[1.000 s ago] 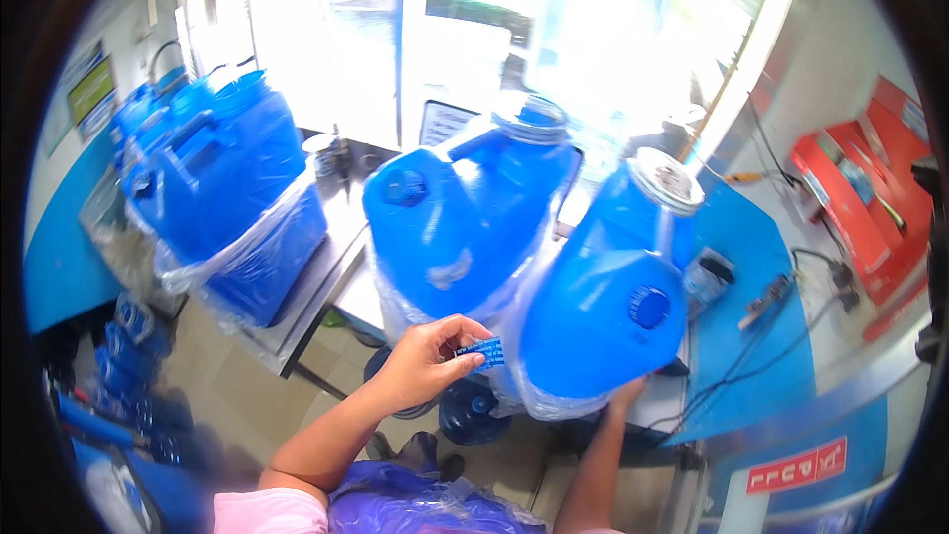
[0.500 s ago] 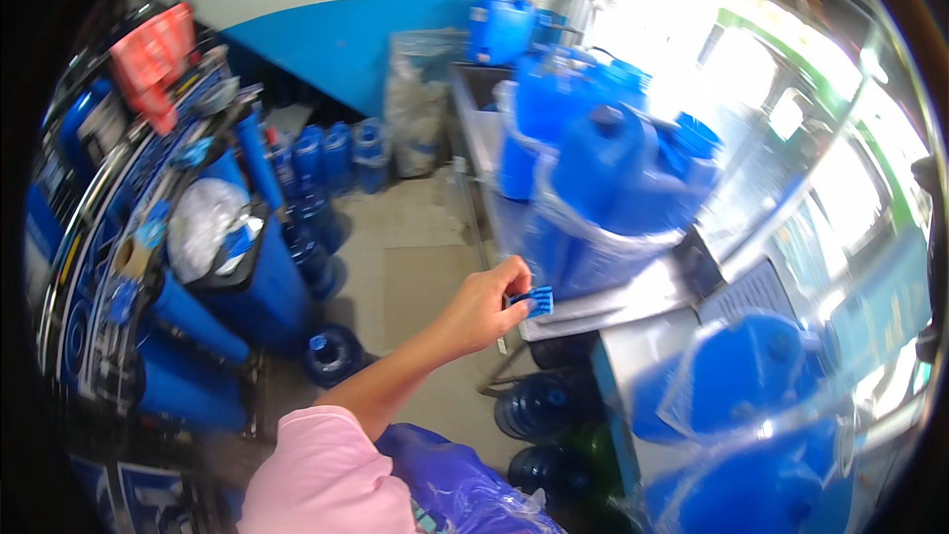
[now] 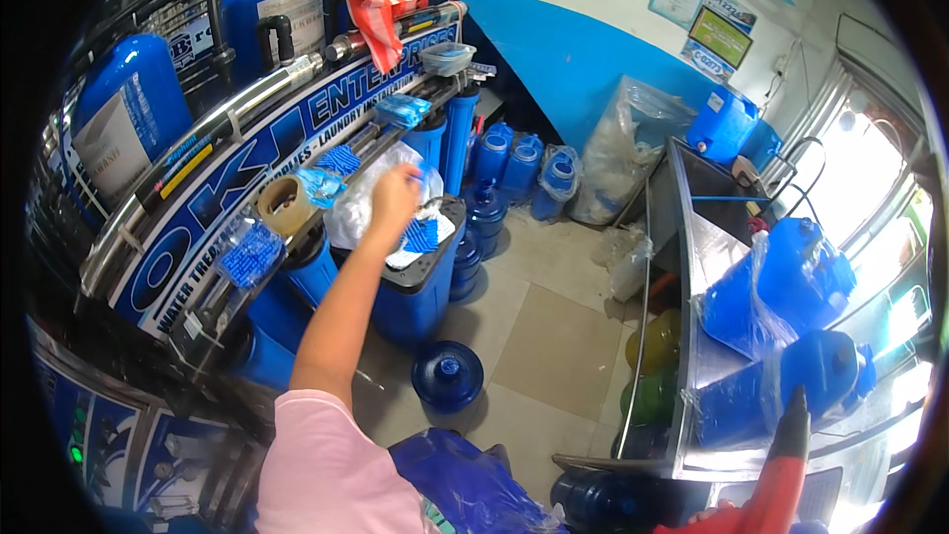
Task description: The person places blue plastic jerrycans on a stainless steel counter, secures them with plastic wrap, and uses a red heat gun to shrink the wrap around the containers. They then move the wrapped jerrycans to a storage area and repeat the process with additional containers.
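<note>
The left hand (image 3: 393,200) has swung over to the clear plastic bag of small blue caps (image 3: 420,234) on the blue drum's (image 3: 420,297) lid (grip closed on something blue); the right hand holds a red heat gun (image 3: 781,475).

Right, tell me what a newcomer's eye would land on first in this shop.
First comes the person's left hand, stretched out over the clear plastic bags and blue caps piled on a blue drum at centre left. Next is the red heat gun rising from the bottom right corner, pointing at the plastic-wrapped blue water containers on the steel table. Behind the hand stand tall blue filter tanks on a rack.
</note>
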Demonstrator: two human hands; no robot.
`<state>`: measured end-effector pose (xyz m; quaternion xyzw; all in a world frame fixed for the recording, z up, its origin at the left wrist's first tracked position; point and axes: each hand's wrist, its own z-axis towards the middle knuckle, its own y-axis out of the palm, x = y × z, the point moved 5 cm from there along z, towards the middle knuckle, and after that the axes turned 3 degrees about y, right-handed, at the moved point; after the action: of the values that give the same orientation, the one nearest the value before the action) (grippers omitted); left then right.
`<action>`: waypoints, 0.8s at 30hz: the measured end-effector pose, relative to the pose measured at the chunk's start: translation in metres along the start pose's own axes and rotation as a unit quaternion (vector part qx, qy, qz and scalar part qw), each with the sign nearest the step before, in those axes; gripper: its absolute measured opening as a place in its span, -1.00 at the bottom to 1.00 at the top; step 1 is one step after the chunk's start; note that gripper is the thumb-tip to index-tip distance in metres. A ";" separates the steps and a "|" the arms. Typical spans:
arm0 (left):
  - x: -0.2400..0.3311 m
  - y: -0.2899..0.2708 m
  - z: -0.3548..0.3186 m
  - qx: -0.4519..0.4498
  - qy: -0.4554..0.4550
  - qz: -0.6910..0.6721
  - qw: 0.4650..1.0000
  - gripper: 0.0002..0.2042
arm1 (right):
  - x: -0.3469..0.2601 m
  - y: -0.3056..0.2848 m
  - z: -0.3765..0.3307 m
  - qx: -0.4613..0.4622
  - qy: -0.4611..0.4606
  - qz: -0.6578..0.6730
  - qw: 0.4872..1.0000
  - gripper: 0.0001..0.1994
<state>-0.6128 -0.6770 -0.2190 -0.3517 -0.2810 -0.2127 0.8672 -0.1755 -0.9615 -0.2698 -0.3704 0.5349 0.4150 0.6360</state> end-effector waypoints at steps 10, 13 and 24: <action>-0.166 -0.050 0.100 -0.013 -0.082 0.213 0.973 -0.89 | -0.017 0.037 0.029 0.014 -0.023 0.058 0.998 -0.30; -0.161 -0.050 0.095 0.002 -0.074 0.281 0.957 -0.87 | -0.033 -0.001 0.027 0.050 -0.065 0.078 0.994 -0.27; 0.054 0.016 0.065 0.008 0.188 0.086 0.978 -0.87 | -0.124 -0.135 -0.056 0.188 -0.135 0.061 0.971 -0.09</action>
<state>-0.5856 -0.6284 -0.1539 -0.3208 -0.0839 -0.1975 0.9225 -0.0822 -1.0810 -0.1522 -0.1516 0.5345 0.3914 0.7336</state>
